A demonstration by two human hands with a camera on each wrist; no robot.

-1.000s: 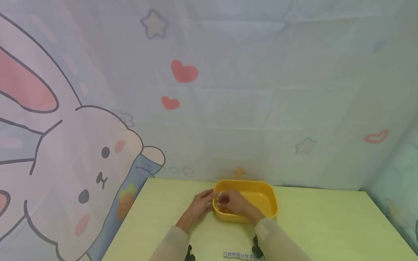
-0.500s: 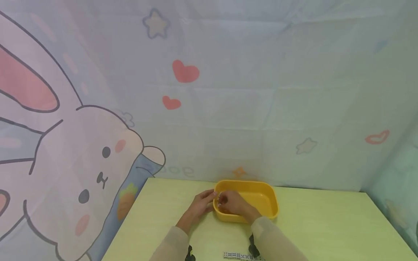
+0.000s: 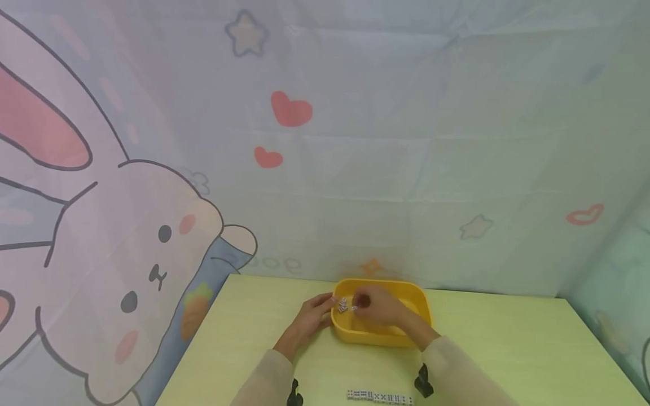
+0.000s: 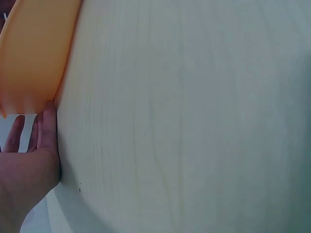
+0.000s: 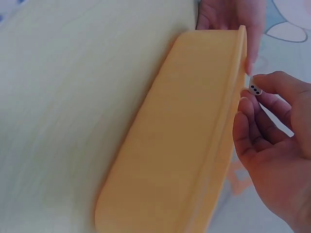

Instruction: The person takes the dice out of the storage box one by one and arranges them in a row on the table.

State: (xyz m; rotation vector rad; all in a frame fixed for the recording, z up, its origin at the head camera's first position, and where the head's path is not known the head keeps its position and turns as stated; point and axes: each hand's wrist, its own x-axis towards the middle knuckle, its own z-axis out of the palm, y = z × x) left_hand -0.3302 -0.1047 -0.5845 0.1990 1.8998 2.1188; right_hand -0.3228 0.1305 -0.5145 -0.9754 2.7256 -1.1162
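Note:
My right hand [image 3: 378,307] is over the yellow tray [image 3: 386,340], pinching a white die [image 5: 255,89] between thumb and fingertips. Three black dots show on one face in the right wrist view. Inside the tray, at its left end, lie several more dice [image 3: 342,305]. My left hand [image 3: 311,318] rests against the tray's left end, fingers extended along the wall and rim. In the left wrist view its fingers [image 4: 48,128] touch the outside of the orange-looking tray wall [image 4: 36,58].
A straight row of dice [image 3: 380,397] lies on the pale yellow table [image 3: 508,349] near the front edge, between my forearms. Behind the table hangs a printed cloth [image 3: 355,169] with a rabbit, hearts and stars.
My right hand has come up and to the right from the tray's left end with a die in its fingers, uncovering the dice there. The left hand stays in place.

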